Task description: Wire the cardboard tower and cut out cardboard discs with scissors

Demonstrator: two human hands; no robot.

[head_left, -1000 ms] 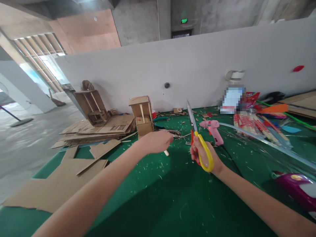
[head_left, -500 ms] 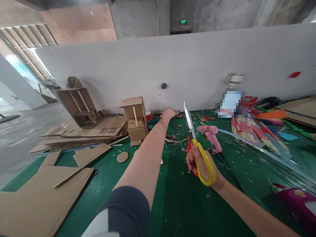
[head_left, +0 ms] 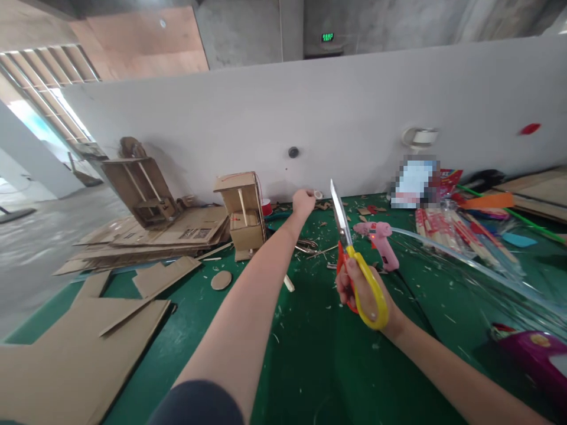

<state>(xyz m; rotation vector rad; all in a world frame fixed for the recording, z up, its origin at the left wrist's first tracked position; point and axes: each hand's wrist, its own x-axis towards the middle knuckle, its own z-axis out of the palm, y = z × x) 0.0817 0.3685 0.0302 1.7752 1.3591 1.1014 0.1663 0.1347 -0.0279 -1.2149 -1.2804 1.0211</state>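
Stretched far forward, my left hand [head_left: 303, 203] is near the foot of the white wall, its fingers closed. A small pale ring-shaped piece [head_left: 318, 194] shows at its fingertips; most of the grip is hidden behind the hand. My right hand [head_left: 363, 286] grips scissors [head_left: 364, 289] by their yellow and red handles, with the blades together and pointing up. Just right of the blades lies a pink hot glue gun [head_left: 380, 241] with a small light lit. Left of my left forearm stands a cardboard frame [head_left: 245, 215] with a wooden rod, near a cardboard disc [head_left: 221, 280].
Stacked cardboard sheets [head_left: 195, 227] bear a second cardboard frame [head_left: 139, 192] at left. A large cut sheet [head_left: 84, 348] covers the near left. Bagged sticks [head_left: 452, 236], a phone-like blurred screen [head_left: 414, 183] and a purple object [head_left: 531, 357] are on the right. Scraps litter the green table [head_left: 305, 360].
My left hand has shifted slightly up and right, and the pale ring-shaped piece now shows at its fingertips. The right hand still holds the scissors, almost unmoved.
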